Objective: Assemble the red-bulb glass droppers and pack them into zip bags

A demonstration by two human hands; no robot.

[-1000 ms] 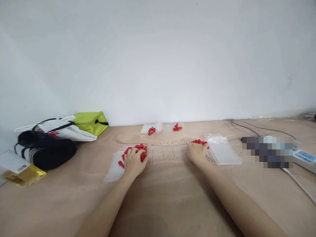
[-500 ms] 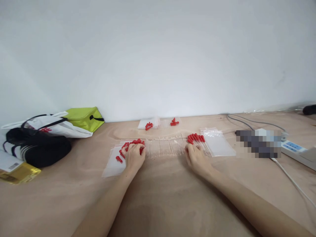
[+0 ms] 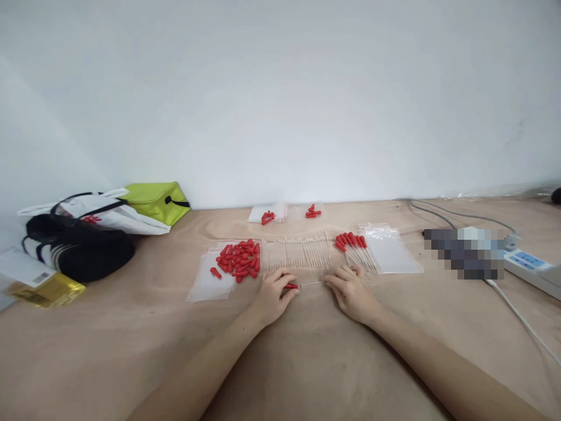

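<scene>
My left hand (image 3: pixel 272 296) pinches a red rubber dropper bulb (image 3: pixel 291 286), its open end toward the right. Facing it is a thin clear dropper tube (image 3: pixel 312 284), gripped by my right hand (image 3: pixel 352 293) at its far end. Tube and bulb are lined up, very close; whether they touch I cannot tell. Behind my hands lies a row of loose thin tubes (image 3: pixel 298 252). To the left, a heap of red bulbs (image 3: pixel 236 257) rests on clear plastic bags (image 3: pixel 205 283). On the right, several tubes fitted with red bulbs (image 3: pixel 350 240) lie fanned out.
Flat zip bags (image 3: pixel 390 254) lie at right, near a power strip (image 3: pixel 528 261) and cables. More red bulbs (image 3: pixel 267 217) sit on bags near the wall. A black bag (image 3: pixel 92 254), a lime-green bag (image 3: pixel 155 202) and a gold packet (image 3: pixel 50 290) occupy the left side.
My left hand has moved right and nearer me from the heap, now with a red bulb. My right hand has shifted slightly and now shows a tube. The view has tilted a little.
</scene>
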